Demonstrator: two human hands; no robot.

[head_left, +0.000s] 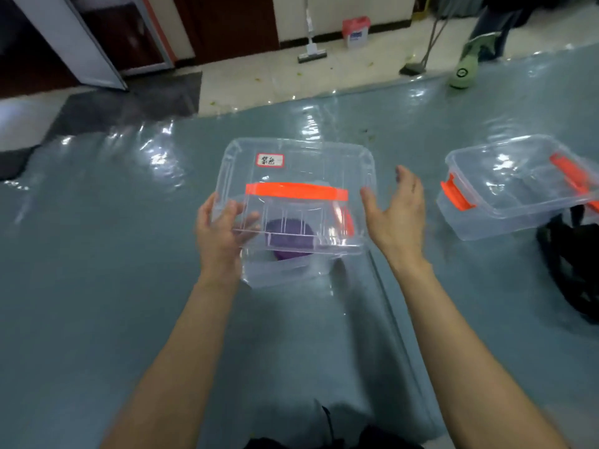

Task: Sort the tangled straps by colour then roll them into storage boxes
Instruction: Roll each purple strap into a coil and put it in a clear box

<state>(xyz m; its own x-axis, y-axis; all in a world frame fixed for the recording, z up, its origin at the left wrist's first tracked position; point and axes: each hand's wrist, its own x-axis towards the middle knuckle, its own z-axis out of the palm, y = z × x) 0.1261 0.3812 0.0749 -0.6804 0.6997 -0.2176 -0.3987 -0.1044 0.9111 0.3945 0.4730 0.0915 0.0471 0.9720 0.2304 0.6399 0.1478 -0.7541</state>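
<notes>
A clear lid (301, 176) with an orange handle and a white handwritten label is tilted over a clear storage box (285, 270) on the grey-green mat. Inside the box lies a rolled purple strap (288, 238), seen through the lid. My left hand (220, 228) grips the lid's left near edge, thumb on top. My right hand (398, 212) hovers just right of the lid, fingers straight and spread, palm facing the lid, not touching it. A second clear box (518, 189) with orange latches sits at the right, its lid on top.
A tangle of black straps (570, 260) lies beside and partly under the second box at the right edge. The shiny mat (113, 238) ends at a tiled floor beyond. A mop, a broom, a pink-topped container and another person's foot are at the back.
</notes>
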